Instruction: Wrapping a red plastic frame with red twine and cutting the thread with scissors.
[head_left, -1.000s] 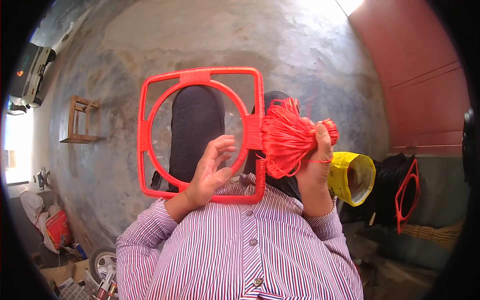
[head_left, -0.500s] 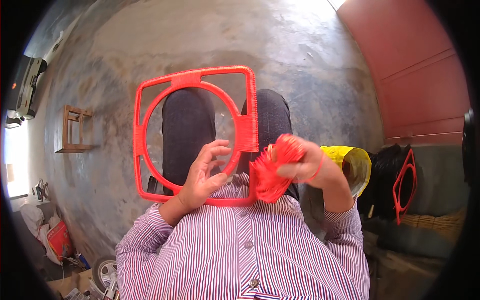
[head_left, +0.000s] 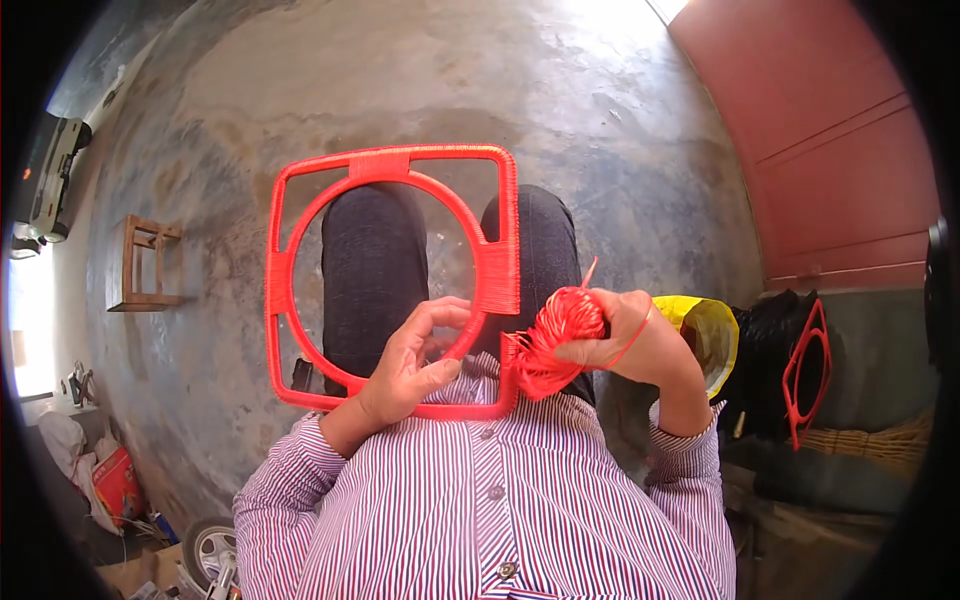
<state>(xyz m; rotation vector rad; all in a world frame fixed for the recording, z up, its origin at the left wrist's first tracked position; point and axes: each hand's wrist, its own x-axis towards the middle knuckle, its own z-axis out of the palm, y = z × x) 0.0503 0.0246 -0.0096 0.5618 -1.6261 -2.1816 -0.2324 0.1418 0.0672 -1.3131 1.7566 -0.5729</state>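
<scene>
Seemingly wrapping: right hand, centre-right, clenches cord; whether left hand grips, I cannot tell; next turn needs frame steady.

The frame and cord are red, the shirt striped, bag yellow.

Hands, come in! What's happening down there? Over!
Right hand: gripping red cord. Left hand: at red frame, fingers curled, grip unclear. Yellow bag: off to the right, clear of red frame.
</scene>
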